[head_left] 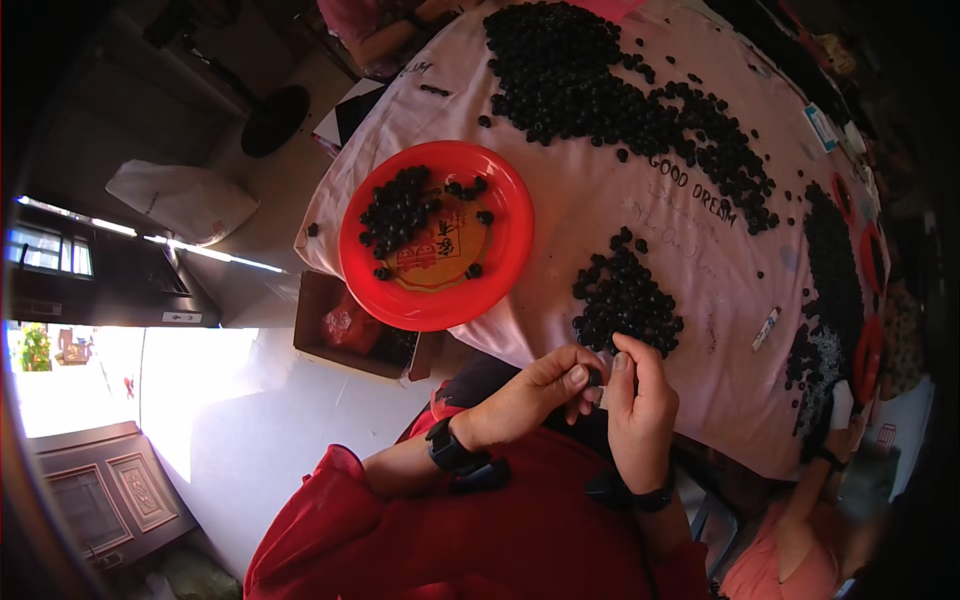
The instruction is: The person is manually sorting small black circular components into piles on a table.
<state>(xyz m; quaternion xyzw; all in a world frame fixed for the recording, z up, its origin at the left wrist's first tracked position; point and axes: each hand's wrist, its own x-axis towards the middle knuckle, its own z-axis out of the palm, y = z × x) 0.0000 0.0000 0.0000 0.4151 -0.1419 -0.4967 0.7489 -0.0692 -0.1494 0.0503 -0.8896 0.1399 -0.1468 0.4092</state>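
My left hand [535, 398] is closed, pinching a small black round piece [595, 377] between thumb and fingers. Close beside it, my right hand [640, 405] is also closed in a pinch, thumb against forefinger. Whatever those right fingertips grip is too small to make out. Both hands are held at the near edge of the cloth-covered table [590, 190]. Just beyond them lies a small pile of similar black round pieces [625, 295]. To the left, a red plate [510, 250] carries a cluster of the same pieces and several loose ones.
A large heap of black pieces [560, 75] spreads across the table's far side. An open cardboard box [310, 330] stands below the plate. At the right edge are more red plates [868, 355] and a co-worker's gloved hand [842, 405]. Another person's arm [385, 42] shows at the far edge.
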